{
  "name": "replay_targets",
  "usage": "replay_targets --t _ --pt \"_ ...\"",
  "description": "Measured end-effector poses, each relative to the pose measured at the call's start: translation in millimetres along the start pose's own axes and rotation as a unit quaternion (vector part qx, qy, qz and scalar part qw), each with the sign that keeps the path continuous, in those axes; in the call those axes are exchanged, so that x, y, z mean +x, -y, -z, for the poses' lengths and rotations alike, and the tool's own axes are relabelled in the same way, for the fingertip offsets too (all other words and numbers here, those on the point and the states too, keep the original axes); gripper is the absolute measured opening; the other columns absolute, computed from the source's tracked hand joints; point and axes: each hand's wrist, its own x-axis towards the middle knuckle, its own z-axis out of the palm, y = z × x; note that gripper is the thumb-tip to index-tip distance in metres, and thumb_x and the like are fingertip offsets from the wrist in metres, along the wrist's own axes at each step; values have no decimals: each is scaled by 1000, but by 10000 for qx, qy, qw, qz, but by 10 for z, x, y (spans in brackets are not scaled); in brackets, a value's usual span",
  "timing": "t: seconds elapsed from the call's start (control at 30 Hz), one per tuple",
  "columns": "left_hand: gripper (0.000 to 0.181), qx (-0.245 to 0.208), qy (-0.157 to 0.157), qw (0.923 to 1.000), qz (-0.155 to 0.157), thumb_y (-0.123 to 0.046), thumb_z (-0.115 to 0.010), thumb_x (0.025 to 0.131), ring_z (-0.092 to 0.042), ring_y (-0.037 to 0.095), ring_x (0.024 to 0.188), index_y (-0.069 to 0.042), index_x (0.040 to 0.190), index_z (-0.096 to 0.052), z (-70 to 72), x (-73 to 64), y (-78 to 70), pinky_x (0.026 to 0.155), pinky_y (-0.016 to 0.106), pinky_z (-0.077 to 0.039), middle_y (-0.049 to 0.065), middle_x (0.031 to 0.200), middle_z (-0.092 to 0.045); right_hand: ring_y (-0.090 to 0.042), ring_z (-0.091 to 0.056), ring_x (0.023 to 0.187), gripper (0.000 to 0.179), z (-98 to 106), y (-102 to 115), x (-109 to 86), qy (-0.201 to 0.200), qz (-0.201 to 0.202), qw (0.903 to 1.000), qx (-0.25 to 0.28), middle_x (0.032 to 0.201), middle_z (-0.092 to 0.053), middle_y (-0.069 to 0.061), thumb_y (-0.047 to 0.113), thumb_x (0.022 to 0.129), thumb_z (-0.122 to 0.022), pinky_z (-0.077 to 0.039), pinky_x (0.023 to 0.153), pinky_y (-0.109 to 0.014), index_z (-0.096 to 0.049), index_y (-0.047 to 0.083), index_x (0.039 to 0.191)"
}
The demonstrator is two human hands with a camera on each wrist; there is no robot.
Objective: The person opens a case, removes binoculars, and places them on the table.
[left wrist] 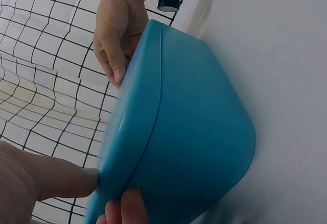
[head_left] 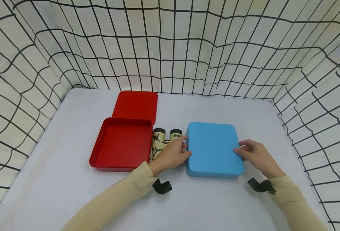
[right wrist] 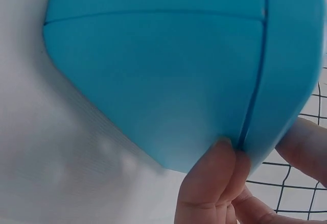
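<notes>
Blue box [head_left: 213, 150] sat on the table [head_left: 201, 205], right of centre, shut, lid upward. You had it from both sides. Left hand [head_left: 173, 152]: barely parted, thumb on the lid's edge, fingertips at the seam [left wrist: 161, 76], pinching the left rim. Right hand [head_left: 256, 157]: same pinch on the right rim, thumb on top, fingers against the side by the seam. Red box [head_left: 126, 144] stood on the left with its lid [head_left: 136, 104] laid back. Camo binoculars [head_left: 158, 141] lay between the boxes, partly behind your left hand and wrist.

My read: you were at the lid-gripping step, blue side not opened yet. Next move likely called for even upward pressure from both thumbs and fingers at the seam, without dragging the box or knocking the binoculars with your left forearm.
</notes>
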Motion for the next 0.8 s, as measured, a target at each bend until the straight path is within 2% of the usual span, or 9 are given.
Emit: replay_targets --t 0.43,0.67,0.8 --pt "64 -4 29 9998 204 -17 -64 99 -62 20 97 0 155 -39 -10 6 -21 80 33 -59 13 121 -65 -17 -70 96 68 3 -4 1 65 -170 9997 149 125 -68 -22 46 101 -63 -56 97 -48 -47 -2 146" --pt "64 -27 55 9997 247 -17 -65 98 -62 20 98 -1 155 -39 -3 3 -29 79 34 -59 14 122 -65 -14 -68 93 56 6 13 -4 52 -182 9993 314 118 -69 -16 42 101 -64 -54 91 -33 -52 -2 133" --pt "64 -40 43 9996 272 -17 -65 98 -62 21 98 -1 155 -39 -3 2 -34 79 34 -59 14 122 -65 -14 -68 92 54 8 2 4 48 -152 9993 348 116 -69 -15 41 101 -64 -54 90 -32 -52 -2 132"
